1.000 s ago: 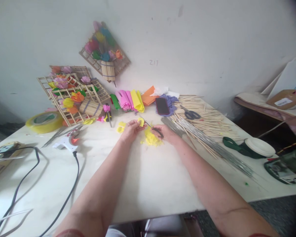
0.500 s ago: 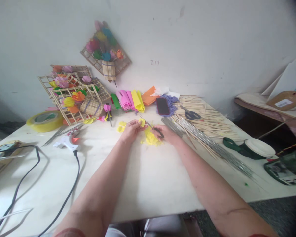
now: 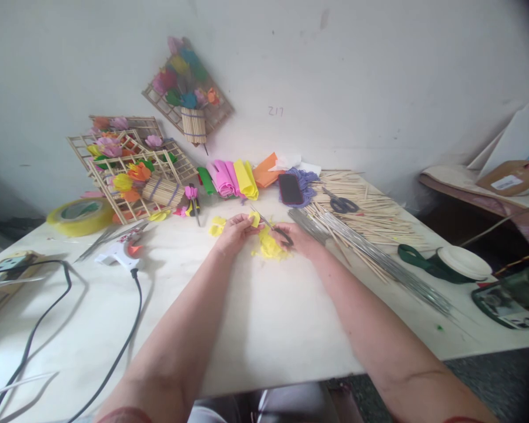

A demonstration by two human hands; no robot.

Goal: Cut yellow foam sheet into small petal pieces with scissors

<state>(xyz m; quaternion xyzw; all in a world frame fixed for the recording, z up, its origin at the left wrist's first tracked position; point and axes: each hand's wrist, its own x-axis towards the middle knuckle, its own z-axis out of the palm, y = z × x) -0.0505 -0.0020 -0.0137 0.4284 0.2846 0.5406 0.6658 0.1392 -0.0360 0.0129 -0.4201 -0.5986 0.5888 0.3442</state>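
Nothing moved: hands (image 3: pixel 264 232) hold scissors (image 3: pixel 271 226), paper (image 3: pixel 254 218)

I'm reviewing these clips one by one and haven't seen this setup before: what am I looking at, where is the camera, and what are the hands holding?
No machine here: a person wears a camera on the head, looking down at their own two hands over a white table. The left hand pinches a small yellow piece. The right hand holds scissors against it, above a pile of yellow scraps. Around them lie wooden sticks, a phone, coloured foam rolls, a glue gun and yellow tape.
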